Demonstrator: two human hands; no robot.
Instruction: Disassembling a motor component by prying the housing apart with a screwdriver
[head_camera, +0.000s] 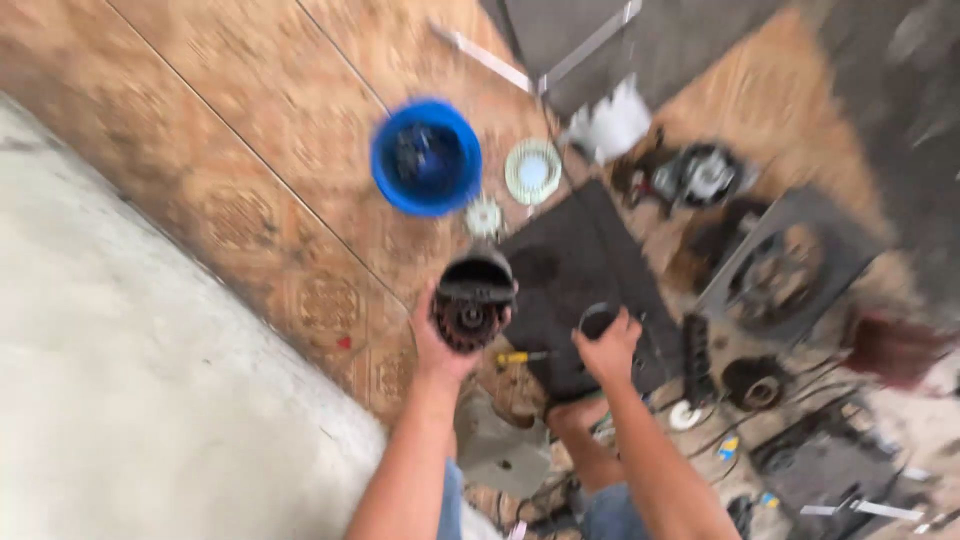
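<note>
blur: whole view smeared by motion
blue bucket (426, 157): contents unreadable
forearms: cut off at bottom edge

I am seeing my left hand (445, 345) gripping a dark round motor part (471, 300), its fingers (432, 312) curling around the side. My right hand (607, 347) is holding a small dark ring (598, 318) at its fingertips, over a black mat (575, 260). Beyond the fingers, a blue bucket (426, 157) is standing on the tiled floor (250, 150). A yellow-handled screwdriver (520, 357) is lying between both hands.
</note>
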